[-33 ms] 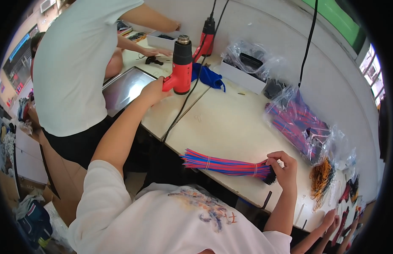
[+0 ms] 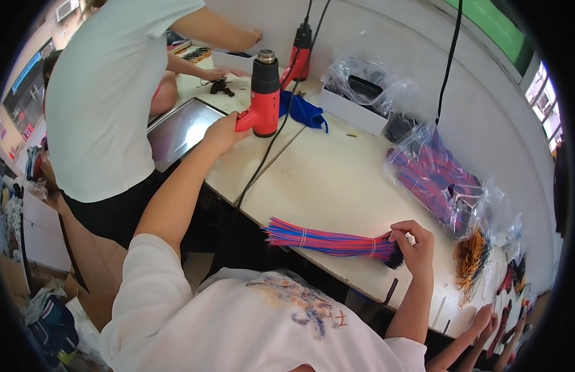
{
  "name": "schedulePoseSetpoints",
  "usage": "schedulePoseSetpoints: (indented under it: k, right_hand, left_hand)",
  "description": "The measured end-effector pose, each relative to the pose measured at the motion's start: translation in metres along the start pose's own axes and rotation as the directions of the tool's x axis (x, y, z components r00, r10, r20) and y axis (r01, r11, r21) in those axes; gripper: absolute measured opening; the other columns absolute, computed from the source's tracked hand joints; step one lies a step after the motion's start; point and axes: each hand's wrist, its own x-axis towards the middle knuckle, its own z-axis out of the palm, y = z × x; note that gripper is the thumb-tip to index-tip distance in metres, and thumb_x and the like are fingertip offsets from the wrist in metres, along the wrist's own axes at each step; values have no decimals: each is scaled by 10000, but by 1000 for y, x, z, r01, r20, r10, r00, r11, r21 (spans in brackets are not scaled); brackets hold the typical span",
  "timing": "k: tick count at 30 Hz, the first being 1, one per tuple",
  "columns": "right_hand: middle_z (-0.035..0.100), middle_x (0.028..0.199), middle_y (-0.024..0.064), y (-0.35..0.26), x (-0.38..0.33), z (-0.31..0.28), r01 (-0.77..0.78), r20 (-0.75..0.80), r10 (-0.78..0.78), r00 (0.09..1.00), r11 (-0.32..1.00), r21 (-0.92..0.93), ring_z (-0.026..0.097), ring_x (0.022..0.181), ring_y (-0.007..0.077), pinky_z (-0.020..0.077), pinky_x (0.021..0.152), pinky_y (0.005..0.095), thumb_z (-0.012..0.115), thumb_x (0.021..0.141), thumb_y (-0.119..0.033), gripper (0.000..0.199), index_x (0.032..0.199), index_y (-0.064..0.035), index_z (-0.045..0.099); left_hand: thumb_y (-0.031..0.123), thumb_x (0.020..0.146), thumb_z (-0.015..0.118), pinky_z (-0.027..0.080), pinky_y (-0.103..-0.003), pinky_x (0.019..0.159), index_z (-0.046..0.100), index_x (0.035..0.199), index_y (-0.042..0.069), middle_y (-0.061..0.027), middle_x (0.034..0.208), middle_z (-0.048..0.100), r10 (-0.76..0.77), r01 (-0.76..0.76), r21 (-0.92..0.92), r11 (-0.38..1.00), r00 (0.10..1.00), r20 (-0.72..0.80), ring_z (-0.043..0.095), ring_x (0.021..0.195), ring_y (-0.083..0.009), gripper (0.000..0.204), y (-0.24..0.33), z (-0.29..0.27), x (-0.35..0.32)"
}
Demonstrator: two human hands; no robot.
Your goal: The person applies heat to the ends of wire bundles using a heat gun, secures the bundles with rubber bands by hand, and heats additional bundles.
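At tbl (image 2: pixel 337 180), hands (image 2: pixel 224 131) (image 2: pixel 415 246) apart, L fwd, R curled.

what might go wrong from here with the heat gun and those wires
The black cord hangs close to the upright heat gun gripped by the left hand, so it might snag if the tool moves.
The red and blue wire bundle lies along the near table edge, so a knock could tip it off.
A co-worker is close on the left, so arms might bump.
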Motion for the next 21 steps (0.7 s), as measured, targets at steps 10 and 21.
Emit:
schedulePoseSetpoints:
  k: [10, 21]
  right_hand:
    - [645, 731, 68, 34, 0, 0, -15, -136, 31, 990, 993, 116, 610, 673, 120, 471, 657, 245, 609, 806, 72, 112, 900, 28, 650]
    - [654, 802, 88, 39, -9, 3, -8, -136, 0, 991, 998, -56, 641, 696, 151, 493, 674, 264, 648, 791, 64, 130, 908, 10, 662]
  left_hand:
    - [383, 815, 695, 514, -392, 666, 493, 1198, 27, -146, 945, 668, 44, -53, -212, 976, 998, -47, 658, 775, -305, 561, 100, -9, -7]
    - [402, 851, 652, 497, -468, 696, 437, 1077, 25, -190, 897, 648, 177, -182, 51, 982, 980, 91, 644, 844, -372, 489, 159, 67, 9]
